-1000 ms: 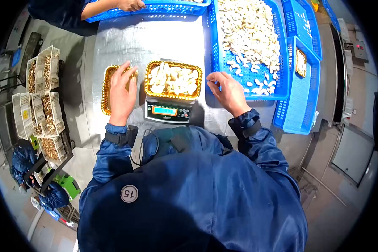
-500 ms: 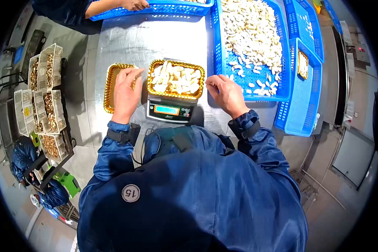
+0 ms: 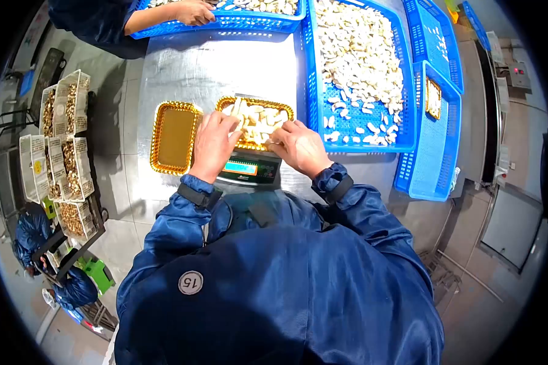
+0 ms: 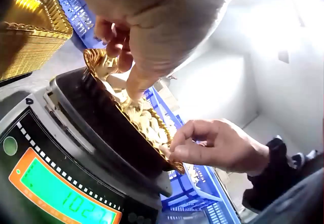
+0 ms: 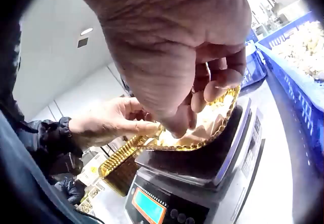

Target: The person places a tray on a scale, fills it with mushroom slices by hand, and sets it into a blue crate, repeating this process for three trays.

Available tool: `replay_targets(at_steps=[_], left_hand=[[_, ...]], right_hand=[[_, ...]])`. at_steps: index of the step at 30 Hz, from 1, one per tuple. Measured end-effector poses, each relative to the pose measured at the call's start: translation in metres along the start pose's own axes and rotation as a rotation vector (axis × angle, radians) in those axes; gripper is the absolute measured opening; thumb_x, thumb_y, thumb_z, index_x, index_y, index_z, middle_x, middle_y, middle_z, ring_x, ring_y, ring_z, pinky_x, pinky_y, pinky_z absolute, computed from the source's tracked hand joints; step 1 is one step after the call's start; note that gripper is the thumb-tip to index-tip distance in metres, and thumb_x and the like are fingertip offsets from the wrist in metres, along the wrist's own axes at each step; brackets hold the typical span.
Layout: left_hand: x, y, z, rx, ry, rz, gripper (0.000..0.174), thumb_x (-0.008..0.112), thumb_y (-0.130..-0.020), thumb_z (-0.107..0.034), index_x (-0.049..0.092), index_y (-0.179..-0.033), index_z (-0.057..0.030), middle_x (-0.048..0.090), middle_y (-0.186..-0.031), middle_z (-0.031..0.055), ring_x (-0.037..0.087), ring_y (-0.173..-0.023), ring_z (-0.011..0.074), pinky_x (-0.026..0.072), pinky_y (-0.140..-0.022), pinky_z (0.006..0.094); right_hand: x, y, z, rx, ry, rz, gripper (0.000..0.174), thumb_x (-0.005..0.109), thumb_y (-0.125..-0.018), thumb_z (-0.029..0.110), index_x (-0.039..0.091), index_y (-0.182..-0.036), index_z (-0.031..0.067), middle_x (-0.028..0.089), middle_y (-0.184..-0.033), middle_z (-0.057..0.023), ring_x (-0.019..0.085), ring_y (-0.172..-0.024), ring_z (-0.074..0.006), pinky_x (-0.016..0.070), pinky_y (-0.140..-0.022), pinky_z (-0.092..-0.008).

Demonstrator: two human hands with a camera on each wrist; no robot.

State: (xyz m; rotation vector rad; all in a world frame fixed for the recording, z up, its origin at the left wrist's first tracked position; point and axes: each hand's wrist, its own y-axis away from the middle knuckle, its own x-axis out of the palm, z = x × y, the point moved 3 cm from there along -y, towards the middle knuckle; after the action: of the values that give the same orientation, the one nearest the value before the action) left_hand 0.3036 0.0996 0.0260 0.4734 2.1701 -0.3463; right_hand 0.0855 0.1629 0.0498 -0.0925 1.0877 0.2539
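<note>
A gold-rimmed tray point(image 3: 275, 105) of pale, sliced-looking pieces point(image 3: 259, 117) sits on a black scale point(image 3: 266, 171) with a lit display. At its left end the left hand point(image 3: 215, 145) has bent fingers and thumb over the rim, pinching a pale piece in the left wrist view point(image 4: 162, 29). Over the near right corner, the right hand point(image 3: 301, 149) curls its fingers; thumb and forefinger meet on a piece, partly hidden by the hand in the right wrist view point(image 5: 172, 46). An empty gold tray point(image 3: 175, 139) lies left of the scale.
Right of the scale stands a big blue crate point(image 3: 364, 148) of pale pieces, with more blue crates point(image 3: 431, 149) beyond. Another person's hand point(image 3: 193, 12) is at a blue crate point(image 3: 249, 23) across the table. White crates point(image 3: 36, 164) stand at far left.
Both hands have moved inward from beside the scale onto the filled tray. The left hand has left the empty tray. The other person's hand and crate show more fully.
</note>
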Motion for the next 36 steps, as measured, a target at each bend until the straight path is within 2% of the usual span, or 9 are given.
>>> replay_targets(at_steps=[6,8,11,13,18,25,30,34,36], left_hand=[[0.002,0.002,-0.003,0.083,0.08,0.039,0.021,0.079,-0.086,-0.015,0.081,-0.107,-0.0168,0.061,-0.101,0.0067,0.058,-0.102,0.0292,0.0503,-0.091,0.0412],[0.0,0.002,-0.005,0.089,0.086,0.012,0.021,0.08,-0.085,-0.013,0.08,-0.107,-0.0152,0.061,-0.102,0.0067,0.057,-0.102,0.029,0.0505,-0.089,0.0406],[-0.003,0.0,-0.004,0.068,0.074,-0.032,0.026,0.081,-0.084,-0.013,0.078,-0.11,-0.0147,0.06,-0.104,0.007,0.057,-0.102,0.0292,0.0503,-0.088,0.0406],[-0.004,0.001,-0.002,0.041,0.062,-0.062,0.03,0.082,-0.083,-0.015,0.077,-0.112,-0.0149,0.06,-0.105,0.0073,0.056,-0.102,0.0295,0.05,-0.089,0.0408],[0.007,-0.003,-0.011,0.08,-0.009,-0.011,0.021,0.082,-0.08,-0.015,0.075,-0.1,-0.0135,0.06,-0.108,0.0054,0.057,-0.106,0.0299,0.0493,-0.093,0.0426],[-0.006,0.006,-0.007,0.181,0.069,0.098,0.012,0.08,-0.081,-0.011,0.073,-0.091,-0.0107,0.06,-0.11,0.0084,0.057,-0.108,0.0318,0.0494,-0.094,0.0447],[-0.002,0.003,-0.003,0.047,0.01,-0.109,0.026,0.078,-0.086,-0.014,0.073,-0.112,-0.0134,0.059,-0.113,0.0093,0.055,-0.111,0.0339,0.049,-0.096,0.0454],[-0.004,-0.01,-0.002,-0.052,-0.027,-0.157,0.045,0.075,-0.092,-0.018,0.068,-0.136,-0.0161,0.058,-0.124,0.0115,0.052,-0.116,0.035,0.0454,-0.1,0.0464],[-0.001,-0.013,0.002,-0.024,-0.071,-0.125,0.039,0.073,-0.093,-0.021,0.07,-0.131,-0.016,0.059,-0.126,0.0102,0.053,-0.116,0.0343,0.0463,-0.1,0.0465]], right_hand=[[0.0,-0.016,0.014,0.116,-0.11,-0.023,0.016,0.073,-0.09,0.025,0.071,-0.101,0.0131,0.067,-0.095,-0.0083,0.067,-0.094,-0.0317,0.0568,-0.078,-0.0447],[0.01,-0.023,0.017,0.059,-0.087,-0.123,0.021,0.074,-0.089,0.025,0.071,-0.106,0.0133,0.066,-0.095,-0.0089,0.067,-0.095,-0.0326,0.0567,-0.078,-0.0447],[0.008,-0.026,0.016,0.02,-0.002,-0.127,0.023,0.074,-0.088,0.025,0.072,-0.108,0.0133,0.066,-0.096,-0.0097,0.066,-0.096,-0.0334,0.0567,-0.079,-0.0449],[0.002,-0.022,0.01,0.105,-0.054,-0.085,0.023,0.074,-0.086,0.023,0.071,-0.108,0.013,0.067,-0.096,-0.0106,0.066,-0.096,-0.0341,0.057,-0.078,-0.0449],[-0.001,-0.039,0.006,0.118,-0.088,-0.139,0.021,0.071,-0.089,0.018,0.071,-0.109,0.0131,0.068,-0.099,-0.0108,0.067,-0.095,-0.0342,0.0566,-0.077,-0.0461],[0.007,-0.056,-0.003,0.11,0.019,-0.213,0.017,0.067,-0.092,0.02,0.07,-0.107,0.0121,0.069,-0.099,-0.0098,0.067,-0.092,-0.032,0.057,-0.077,-0.0443],[0.005,-0.063,0.009,0.105,-0.02,-0.183,0.019,0.067,-0.092,0.017,0.071,-0.11,0.0135,0.067,-0.099,-0.0097,0.067,-0.093,-0.0322,0.057,-0.078,-0.0446],[0.007,-0.075,0.015,0.02,-0.074,-0.175,0.021,0.065,-0.094,0.015,0.072,-0.113,0.0156,0.067,-0.1,-0.0091,0.068,-0.095,-0.0327,0.0571,-0.078,-0.0449],[0.019,-0.079,0.007,-0.021,-0.066,-0.184,0.017,0.065,-0.095,0.017,0.074,-0.109,0.0155,0.069,-0.1,-0.0086,0.069,-0.094,-0.0325,0.0572,-0.079,-0.044]])
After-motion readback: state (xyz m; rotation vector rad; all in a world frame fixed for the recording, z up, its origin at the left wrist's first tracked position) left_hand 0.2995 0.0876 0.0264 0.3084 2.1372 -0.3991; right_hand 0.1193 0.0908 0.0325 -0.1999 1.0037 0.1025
